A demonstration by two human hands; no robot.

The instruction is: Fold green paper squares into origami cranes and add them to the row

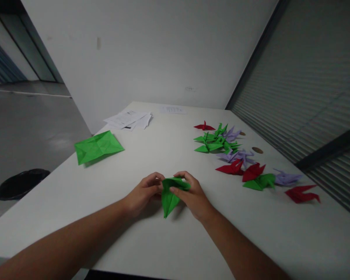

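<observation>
Down on the white table (pixel 151 249), seen from the head camera, the left hand (pixel 142 194) and the right hand (pixel 192 194) both pinch a half-folded green paper piece (pixel 169 196) near the front edge, fingers curled closed on its upper folds while its pointed end rests on the tabletop. Farther off, a creased green sheet (pixel 97 147) lies to the left, white papers (pixel 130 119) sit at the back, and finished paper cranes (pixel 239 159) in red, green and lilac are scattered to the right.
</observation>
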